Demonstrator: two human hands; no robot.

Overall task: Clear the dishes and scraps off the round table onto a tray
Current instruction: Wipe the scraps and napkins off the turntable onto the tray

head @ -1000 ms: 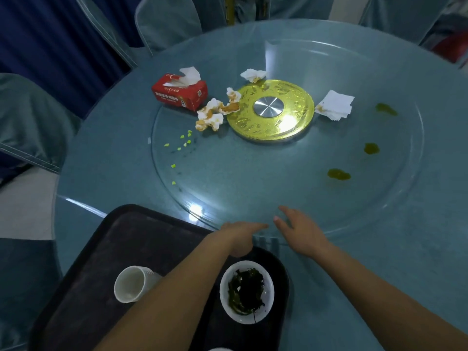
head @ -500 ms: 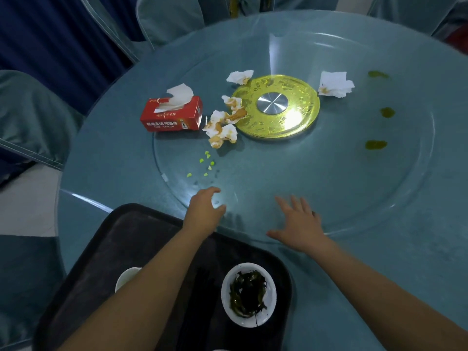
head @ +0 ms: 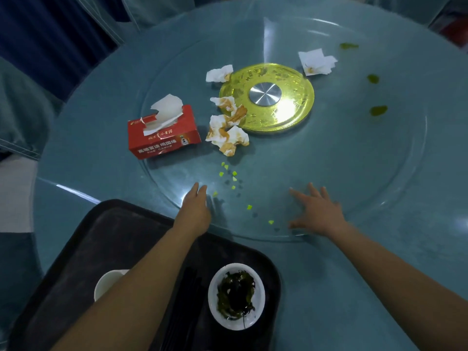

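Tray [head: 63, 262] at near table [head: 379, 274] edge: 1 bowl [head: 236, 296] of dark greens, 1 cup [head: 106, 285]. L hand [head: 195, 211] & R hand [head: 316, 211] lie flat at glass turntable's [head: 379, 214] near rim, fingers straight, holding nothing. Approx 9 green bits [head: 234, 173] betw them. Beyond: 1 tissue box [head: 162, 133], stained napkins [head: 228, 138], 1 gold disc [head: 266, 97], 3 green smears [head: 378, 110] far right. Open glass betw R hand & disc.

Black tray [head: 114, 236] sat lower left on round teal table [head: 367, 287], holding white bowl [head: 259, 304] of dark greens and a partly hidden white cup [head: 107, 285]. Stained crumpled napkins [head: 226, 130] lay mid-frame, small green bits [head: 234, 178] scattered below them, green smears [head: 378, 110] at right.
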